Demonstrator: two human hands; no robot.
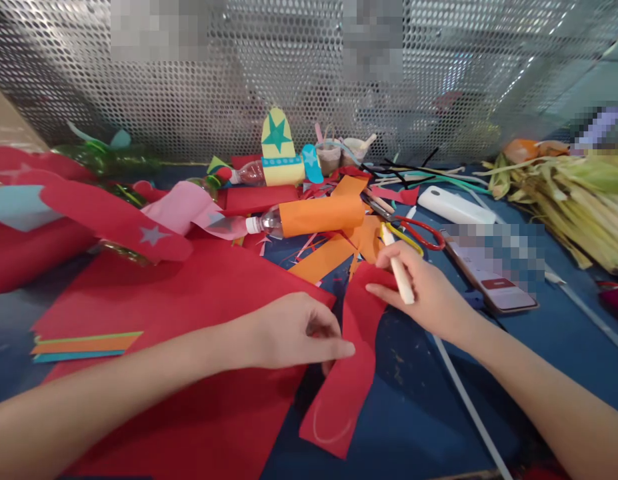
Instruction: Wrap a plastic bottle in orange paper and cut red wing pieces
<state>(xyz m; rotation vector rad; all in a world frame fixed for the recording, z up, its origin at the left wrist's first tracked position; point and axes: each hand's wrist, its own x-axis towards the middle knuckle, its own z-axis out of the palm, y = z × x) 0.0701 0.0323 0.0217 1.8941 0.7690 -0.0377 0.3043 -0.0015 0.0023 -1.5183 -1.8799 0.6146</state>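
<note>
My left hand (301, 337) pinches the middle of a red paper strip (356, 373) between thumb and fingers. A pale curved line marks the strip's lower end. In my right hand (429, 290) is a white pen (397, 267), pointing up and away; the thumb and fingers of that hand are also at the strip's upper end. Under my left forearm lie large red paper sheets (189, 300). Scissors with red and yellow handles (421, 230) rest just beyond my right hand. A plastic bottle wrapped in orange paper (321, 215) lies beyond the strip.
At the left are paper-covered bottles, one with a red starred flap (133, 223). A yellow paper piece with a green star (277, 137) stands at the back. A phone (493, 273), a white device (456, 205) and dried husks (569, 200) are right. A perforated metal panel (289, 53) borders the table.
</note>
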